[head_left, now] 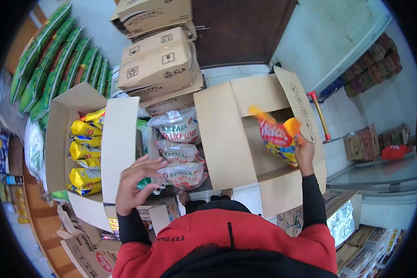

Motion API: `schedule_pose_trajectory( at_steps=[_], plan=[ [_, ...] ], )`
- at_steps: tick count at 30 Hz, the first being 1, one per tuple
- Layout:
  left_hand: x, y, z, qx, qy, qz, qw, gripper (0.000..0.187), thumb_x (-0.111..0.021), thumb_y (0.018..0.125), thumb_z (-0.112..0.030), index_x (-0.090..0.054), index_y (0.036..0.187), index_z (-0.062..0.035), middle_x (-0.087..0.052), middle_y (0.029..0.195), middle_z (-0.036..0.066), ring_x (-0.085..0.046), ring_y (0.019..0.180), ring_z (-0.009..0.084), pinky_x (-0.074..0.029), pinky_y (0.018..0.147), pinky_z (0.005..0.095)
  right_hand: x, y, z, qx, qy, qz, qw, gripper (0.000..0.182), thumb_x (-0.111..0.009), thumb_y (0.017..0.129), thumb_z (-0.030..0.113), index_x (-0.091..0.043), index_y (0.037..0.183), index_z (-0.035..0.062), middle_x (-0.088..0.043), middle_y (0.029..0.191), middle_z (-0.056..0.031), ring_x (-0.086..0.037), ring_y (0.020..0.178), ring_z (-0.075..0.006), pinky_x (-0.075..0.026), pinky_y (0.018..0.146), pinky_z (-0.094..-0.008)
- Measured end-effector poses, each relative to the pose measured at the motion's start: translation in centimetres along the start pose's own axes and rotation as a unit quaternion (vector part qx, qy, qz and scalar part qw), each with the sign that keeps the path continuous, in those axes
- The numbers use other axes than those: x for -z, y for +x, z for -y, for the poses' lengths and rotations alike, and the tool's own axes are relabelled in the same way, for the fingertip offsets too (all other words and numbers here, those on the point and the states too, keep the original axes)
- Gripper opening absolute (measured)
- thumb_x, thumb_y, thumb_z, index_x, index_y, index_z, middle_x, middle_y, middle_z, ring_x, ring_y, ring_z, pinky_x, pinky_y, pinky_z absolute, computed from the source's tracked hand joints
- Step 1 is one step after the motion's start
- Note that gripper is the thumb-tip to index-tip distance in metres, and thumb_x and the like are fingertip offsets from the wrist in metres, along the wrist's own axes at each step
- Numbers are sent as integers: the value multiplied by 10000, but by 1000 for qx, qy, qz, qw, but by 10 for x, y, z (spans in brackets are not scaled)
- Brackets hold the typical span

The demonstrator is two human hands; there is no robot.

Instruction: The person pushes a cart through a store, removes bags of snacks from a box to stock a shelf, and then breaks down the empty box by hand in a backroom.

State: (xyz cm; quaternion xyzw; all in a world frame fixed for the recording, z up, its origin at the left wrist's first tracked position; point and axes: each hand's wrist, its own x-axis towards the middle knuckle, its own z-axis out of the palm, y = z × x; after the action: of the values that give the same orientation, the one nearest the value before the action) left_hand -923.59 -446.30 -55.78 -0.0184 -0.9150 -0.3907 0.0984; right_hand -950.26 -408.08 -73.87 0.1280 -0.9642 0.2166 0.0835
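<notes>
Head view: right hand (305,155) clamped on crinkled red-orange-yellow snack packet (277,136), left hand (135,184) spread.

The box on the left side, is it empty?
No, the left box holds several yellow packets stacked inside it, and the left hand rests on its flap.

The right hand (305,155) holds an orange and red snack packet (277,135) over an open cardboard box (245,139), whose flaps stand spread out. The left hand (135,183) is open, with fingers apart, and rests on the flap of another open box (85,153) that contains yellow packets (84,157). Between the two boxes lie clear bags with red print (178,148). Behind them, closed cartons (157,60) are stacked. Green bags (55,60) lean at the far left.
</notes>
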Motion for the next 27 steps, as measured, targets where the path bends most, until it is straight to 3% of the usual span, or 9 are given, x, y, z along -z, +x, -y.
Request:
schedule_pose_trajectory(
  at_steps=[4,7,9,10,16,22,23,25,27],
  plan=[
    [-11,1,17,15,-169,-12,985,381,-694,727,-211,-546,1031,-36,-527,1204,160,-472,1164,275,-321,1004,415,75,1,102,69,419,-73,903,218,-590,848,105,-573,1012,-38,-634,903,-96,-583,785,-125,-444,700,-251],
    [-14,14,30,4,-230,-7,973,766,-740,695,-262,-328,1301,-39,-314,1390,130,-290,1295,239,-236,1058,385,112,-5,167,118,486,-33,865,228,-555,871,86,-538,1065,-32,-597,1011,-78,-566,905,-142,-430,793,-259],
    [-4,18,41,-51,-242,-45,968,1037,-816,588,-276,-174,1369,-47,-266,1405,166,-245,1315,252,-197,1073,374,119,-6,216,170,635,-63,751,248,-515,888,67,-508,1127,-1,-577,1071,-91,-556,956,-144,-427,836,-271],
    [8,16,44,-71,-211,-77,972,1139,-856,511,-287,-154,1374,-42,-284,1387,162,-256,1306,238,-189,1073,369,121,-8,245,178,642,-52,744,248,-515,888,67,-508,1127,-1,-577,1071,-91,-556,956,-144,-427,836,-271],
    [133,-73,54,42,-235,-200,950,1095,-893,448,-226,-269,1326,-28,-453,1243,96,-445,1138,180,-360,956,343,76,-24,444,144,865,208,434,318,-504,901,114,-436,1203,39,-553,1109,-89,-542,1002,-135,-428,869,-293],
    [208,-162,53,101,-30,-404,909,775,-776,607,-50,-334,1242,-2,-545,1114,130,-572,998,219,-460,847,346,32,-45,584,264,802,173,508,385,-539,882,113,-389,1227,33,-513,1153,-99,-536,993,-126,-453,839,-280],
    [212,-172,52,103,-28,-406,907,775,-776,607,-50,-334,1242,-2,-545,1114,130,-572,998,219,-460,847,346,25,-43,586,251,782,174,544,393,-540,876,103,-382,1227,25,-500,1164,-116,-536,994,-140,-459,827,-279],
    [216,-190,52,152,255,-388,872,777,-745,620,-63,-312,1261,10,-540,1110,189,-600,942,283,-480,793,347,12,-41,580,247,744,165,598,396,-541,869,94,-376,1217,4,-468,1186,-157,-541,1015,-194,-478,804,-284],
    [205,-202,68,187,315,-359,858,799,-734,620,-77,-295,1282,2,-545,1067,199,-600,889,311,-487,748,359,3,-45,559,236,725,163,626,388,-537,870,93,-380,1213,5,-471,1184,-155,-549,1015,-204,-482,803,-287]
  ],
)
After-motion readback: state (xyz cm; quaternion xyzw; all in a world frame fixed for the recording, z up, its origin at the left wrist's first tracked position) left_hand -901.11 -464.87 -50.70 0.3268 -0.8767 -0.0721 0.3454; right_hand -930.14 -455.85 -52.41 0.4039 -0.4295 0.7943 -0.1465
